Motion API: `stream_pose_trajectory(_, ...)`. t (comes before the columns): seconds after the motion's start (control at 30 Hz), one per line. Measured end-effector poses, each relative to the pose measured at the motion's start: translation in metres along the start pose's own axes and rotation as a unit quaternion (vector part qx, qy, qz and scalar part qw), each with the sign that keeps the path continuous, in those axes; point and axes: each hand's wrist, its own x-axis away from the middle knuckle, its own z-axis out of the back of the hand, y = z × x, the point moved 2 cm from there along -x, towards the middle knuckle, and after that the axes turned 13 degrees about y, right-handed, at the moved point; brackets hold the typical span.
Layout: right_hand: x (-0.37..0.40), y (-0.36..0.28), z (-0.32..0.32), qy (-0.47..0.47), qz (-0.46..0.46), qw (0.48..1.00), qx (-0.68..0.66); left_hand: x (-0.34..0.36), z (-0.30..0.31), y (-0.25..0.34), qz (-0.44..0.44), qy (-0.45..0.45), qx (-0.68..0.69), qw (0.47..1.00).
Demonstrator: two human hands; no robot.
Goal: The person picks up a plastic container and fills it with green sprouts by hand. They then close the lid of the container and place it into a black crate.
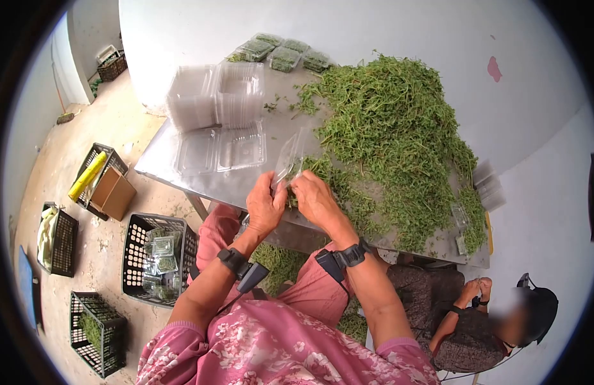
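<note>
Both my hands are at a clear plastic clamshell box (289,154), its lid standing up at a tilt near the table's front edge. My left hand (266,206) has its fingers closed on the box's left side. On the other side, my right hand (314,197) is curled with its fingertips against the box, and some green sprigs show by them. A large heap of leafy green stems (393,128) lies just to the right. Left of the box, an open clamshell (221,151) lies before tall stacks of nested clamshells (215,96).
Filled, closed boxes (284,58) sit at the metal table's (162,157) back. On the floor at left, a black crate (127,256) holds more filled boxes, near other crates (120,346). A co-worker (470,327) sits at right, close to spare containers (488,185).
</note>
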Motion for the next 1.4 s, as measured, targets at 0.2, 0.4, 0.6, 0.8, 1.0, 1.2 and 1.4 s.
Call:
stream_pose_trajectory(0.2, 0.002, -0.003, 0.003, 0.051, 0.000, 0.998, -0.030, 0.001, -0.001, -0.002, -0.001, 0.002, -0.002, 1.000)
stream_pose_trajectory(0.4, 0.009, -0.001, 0.009, 0.198, -0.030, 0.978, -0.061, 0.002, -0.001, -0.002, -0.021, 0.016, -0.013, 1.000)
stream_pose_trajectory(0.6, 0.015, 0.012, 0.014, 0.285, -0.071, 0.954, -0.056, 0.001, -0.002, -0.003, -0.029, 0.015, -0.024, 0.999)
stream_pose_trajectory(0.8, 0.019, 0.020, 0.012, 0.289, -0.135, 0.946, -0.063, 0.001, -0.001, -0.001, -0.023, 0.015, -0.014, 1.000)
stream_pose_trajectory(1.0, 0.024, 0.033, 0.009, 0.254, -0.134, 0.957, -0.036, 0.000, 0.000, 0.000, -0.012, 0.007, -0.015, 1.000)
stream_pose_trajectory(1.2, 0.023, 0.036, 0.009, 0.285, -0.150, 0.947, -0.008, 0.001, 0.000, -0.001, -0.023, 0.014, -0.010, 1.000)
stream_pose_trajectory(1.4, 0.024, 0.039, 0.007, 0.229, -0.215, 0.946, -0.075, 0.001, 0.001, 0.003, -0.039, 0.019, -0.003, 0.999)
